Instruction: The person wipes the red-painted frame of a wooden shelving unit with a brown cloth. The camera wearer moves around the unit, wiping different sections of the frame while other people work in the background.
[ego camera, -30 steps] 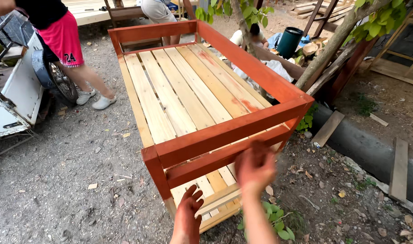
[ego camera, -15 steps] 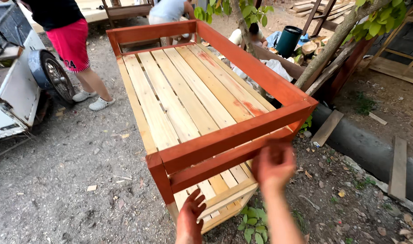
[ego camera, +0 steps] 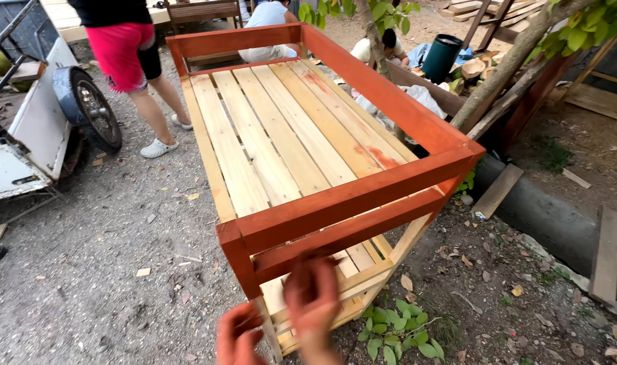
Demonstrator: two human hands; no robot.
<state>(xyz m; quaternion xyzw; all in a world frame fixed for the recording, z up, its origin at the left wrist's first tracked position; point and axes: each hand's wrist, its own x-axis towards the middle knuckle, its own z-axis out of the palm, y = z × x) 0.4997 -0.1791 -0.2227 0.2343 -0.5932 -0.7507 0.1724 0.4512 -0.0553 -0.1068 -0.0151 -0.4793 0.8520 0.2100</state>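
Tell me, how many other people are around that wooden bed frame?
3. One in red shorts stands at the far left; one in a pale shirt sits beyond the far rail; one crouches behind the tree. Others may be hidden.

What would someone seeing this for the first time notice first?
The big wooden bed frame fills the middle of the view, its rails stained reddish-brown around pale unstained slats. At the bottom edge, the person's stained left hand and right hand, blurred, are just in front of the near end rail. At upper left another person in red shorts stands on the gravel beside a wheeled cart.
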